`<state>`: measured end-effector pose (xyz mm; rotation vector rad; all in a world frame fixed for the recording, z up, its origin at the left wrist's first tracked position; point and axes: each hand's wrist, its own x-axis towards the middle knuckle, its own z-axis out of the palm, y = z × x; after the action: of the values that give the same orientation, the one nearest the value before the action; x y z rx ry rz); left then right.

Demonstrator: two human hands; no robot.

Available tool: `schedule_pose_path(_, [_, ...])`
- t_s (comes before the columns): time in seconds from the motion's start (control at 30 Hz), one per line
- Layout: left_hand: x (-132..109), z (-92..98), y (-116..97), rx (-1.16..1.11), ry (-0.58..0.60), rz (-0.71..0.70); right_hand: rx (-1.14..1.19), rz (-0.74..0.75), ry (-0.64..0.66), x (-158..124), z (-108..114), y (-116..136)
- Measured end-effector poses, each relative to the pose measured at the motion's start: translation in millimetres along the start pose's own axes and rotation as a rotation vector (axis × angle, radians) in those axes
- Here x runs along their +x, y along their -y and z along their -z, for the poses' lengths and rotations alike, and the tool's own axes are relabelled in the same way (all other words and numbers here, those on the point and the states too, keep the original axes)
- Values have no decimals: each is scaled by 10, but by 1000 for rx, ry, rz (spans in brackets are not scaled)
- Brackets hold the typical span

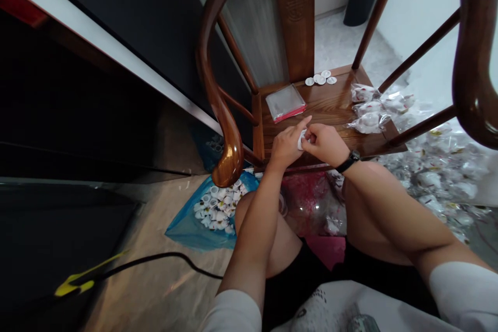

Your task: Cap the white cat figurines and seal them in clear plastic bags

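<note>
My left hand (287, 142) and my right hand (324, 141) meet over the front edge of a wooden chair seat (330, 109). Both pinch a small white piece (301, 139) between their fingertips; its exact shape is hidden by the fingers. A black watch (348, 161) sits on my right wrist. A stack of clear bags with a red strip (285, 103) lies on the seat just beyond my left hand. Several small white caps (321, 79) rest at the back of the seat.
Filled clear packets (368, 109) lie on the seat's right side, with many more heaped on the floor (439, 166) to the right. A blue bag of white caps (216, 207) lies on the floor left of my knee. A black cable (155, 259) crosses the floor. A dark bin (361, 0) stands far back.
</note>
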<state>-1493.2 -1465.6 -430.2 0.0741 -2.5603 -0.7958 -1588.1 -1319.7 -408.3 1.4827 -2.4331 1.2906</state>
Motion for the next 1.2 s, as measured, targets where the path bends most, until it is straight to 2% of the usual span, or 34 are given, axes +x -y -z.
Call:
schedule_pose_path(0.1, [-8, -21, -12, -57, -13, 25, 58, -30, 6, -4, 12, -15])
schedule_pose_path(0.23, [-14, -66, -28, -111, -21, 63, 97, -59, -55, -42, -35, 12])
schedule_pose_path(0.37, [-15, -109, -43, -145, -104, 110, 132, -125, -126, -62, -89, 48])
schedule_pose_path(0.5, [-17, -123, -48, -142, -102, 125, 175, -120, -42, -40, -78, -12])
schedule_pose_path(0.63, [-43, -79, -67, -171, -36, 129, 134, -20, 81, -8, -26, -137])
schedule_pose_path(0.87, [-127, 223, -120, -297, 236, 85, 41, 406, 304, 9, 58, -131])
schedule_pose_path(0.97, [-142, 298, -127, -339, 254, 96, 27, 432, 312, 14, 70, -103])
schedule_pose_path(1.2, [-156, 279, -83, -384, 141, 174, 158, 348, 230, 31, 109, -171])
